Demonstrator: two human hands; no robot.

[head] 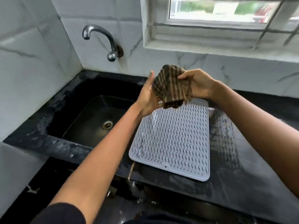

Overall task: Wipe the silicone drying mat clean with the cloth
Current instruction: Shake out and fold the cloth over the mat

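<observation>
A grey ridged silicone drying mat (174, 141) lies flat on the black counter, just right of the sink. Above its far edge I hold a bunched brown striped cloth (171, 86) in the air, clear of the mat. My right hand (199, 83) grips the cloth from the right, thumb on top. My left hand (148, 96) holds it from the left and below, fingers pointing up behind the fabric. The cloth's lower end hangs just over the mat's far rim.
A black sink (90, 117) with a metal drain lies left of the mat, under a chrome wall tap (103, 41). The black counter (242, 175) carries pale smears. White marble tiles and a window (218, 12) stand behind.
</observation>
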